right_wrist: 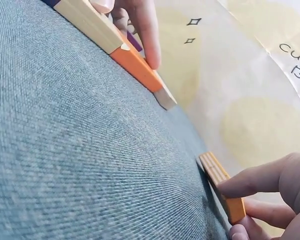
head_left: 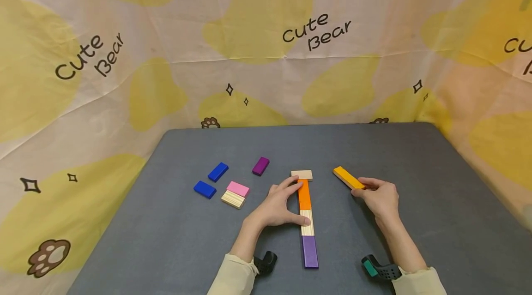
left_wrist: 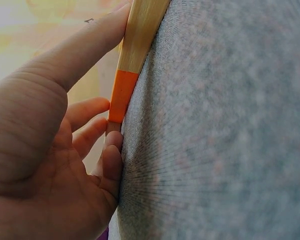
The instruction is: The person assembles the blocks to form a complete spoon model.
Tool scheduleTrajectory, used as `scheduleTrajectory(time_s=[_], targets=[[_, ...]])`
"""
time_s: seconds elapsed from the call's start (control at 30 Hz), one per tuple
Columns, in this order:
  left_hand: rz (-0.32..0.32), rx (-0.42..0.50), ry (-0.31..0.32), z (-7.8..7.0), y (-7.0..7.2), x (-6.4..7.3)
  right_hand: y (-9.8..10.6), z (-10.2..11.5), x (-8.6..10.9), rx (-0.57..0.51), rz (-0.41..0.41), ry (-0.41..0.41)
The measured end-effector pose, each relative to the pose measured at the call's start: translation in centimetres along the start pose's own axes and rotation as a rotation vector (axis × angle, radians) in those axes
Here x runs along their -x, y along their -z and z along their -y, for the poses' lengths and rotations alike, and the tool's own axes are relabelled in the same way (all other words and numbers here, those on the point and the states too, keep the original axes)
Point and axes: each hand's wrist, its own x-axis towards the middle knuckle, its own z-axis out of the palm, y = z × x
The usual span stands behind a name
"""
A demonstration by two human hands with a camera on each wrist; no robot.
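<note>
A line of wooden blocks runs front to back: a purple block [head_left: 310, 252], a plain wood block [head_left: 305, 231] and an orange block [head_left: 305, 195]. A plain block [head_left: 305, 174] lies crosswise at the far end. My left hand [head_left: 276, 205] spans the line, its thumb touching the middle plain block and its fingers by the orange and crosswise blocks. To the right, my right hand [head_left: 380, 198] pinches the near end of a yellow-orange block [head_left: 346, 176] between thumb and fingers. Whether that block touches the table cannot be told.
On the left of the grey table [head_left: 166, 239] lie two blue blocks [head_left: 211, 181], a magenta-purple block [head_left: 261, 166], a pink block [head_left: 238, 188] and a plain block [head_left: 233, 199] beside the pink one. A patterned cloth [head_left: 257, 82] hangs behind the table.
</note>
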Motion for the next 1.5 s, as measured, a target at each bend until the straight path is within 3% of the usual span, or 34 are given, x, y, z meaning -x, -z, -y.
scheduleTrajectory(time_s=[0.13, 0.3, 0.6, 0.8, 1.17, 1.5], targets=[[0.000, 0.008, 0.000, 0.0, 0.0, 0.0, 0.4, 0.7, -0.8, -0.049, 0.083, -0.017], [-0.015, 0.007, 0.001, 0.0, 0.1, -0.1, -0.2, 2.6, -3.4, -0.133, 0.223, 0.007], [0.000, 0.001, 0.017, -0.1, 0.1, -0.1, -2.9, 3.3, -8.2, -0.102, 0.414, 0.117], [0.006, 0.006, 0.017, -0.1, 0.2, -0.1, -3.1, 2.6, -10.1, -0.065, 0.468, 0.162], [0.010, 0.006, 0.016, 0.0, 0.2, -0.1, -5.1, 3.3, -10.6, 0.128, 0.498, 0.252], [0.005, -0.005, 0.012, 0.0, 0.2, 0.1, -7.7, 4.2, -9.7, 0.153, 0.548, 0.275]])
